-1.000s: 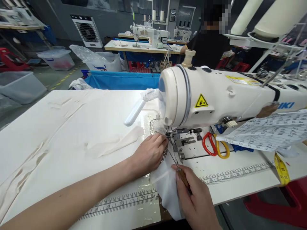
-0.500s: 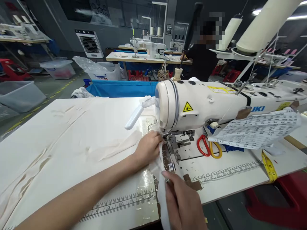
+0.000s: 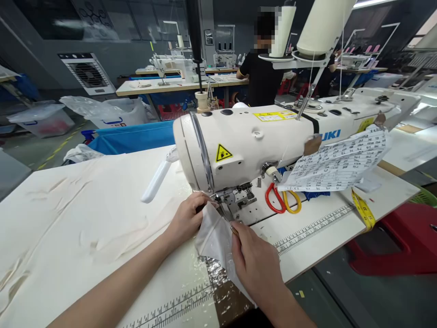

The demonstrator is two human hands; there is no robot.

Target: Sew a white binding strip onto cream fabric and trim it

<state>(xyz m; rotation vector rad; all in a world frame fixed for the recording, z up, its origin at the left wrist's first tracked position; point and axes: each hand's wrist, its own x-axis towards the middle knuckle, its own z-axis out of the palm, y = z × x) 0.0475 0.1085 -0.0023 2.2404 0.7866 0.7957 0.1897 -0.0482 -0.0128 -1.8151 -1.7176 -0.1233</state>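
Note:
A piece of thin white fabric (image 3: 214, 234) hangs between my hands at the front of a white sewing machine (image 3: 239, 146). My left hand (image 3: 189, 216) pinches the fabric's upper edge close to the needle area, fingers closed. On the near side, my right hand (image 3: 254, 255) is closed on the fabric's right edge; a small metal piece shows between thumb and forefinger, too little of it to name. The machine's presser foot and metal plate (image 3: 235, 198) lie just beyond the fingers, partly hidden by the machine head and the fabric.
Scissors with red and yellow handles (image 3: 285, 200) lie right of the needle area. A handwritten sheet (image 3: 334, 161) hangs against the machine arm. A yellow tape measure (image 3: 363, 209) drapes over the table edge. Pale fabric (image 3: 129, 237) lies left. A co-worker (image 3: 261, 75) sits beyond.
My right hand has moved up and forward, nearer the needle area, raising the fabric so it spreads between both hands. The view has turned right, shifting the machine leftward.

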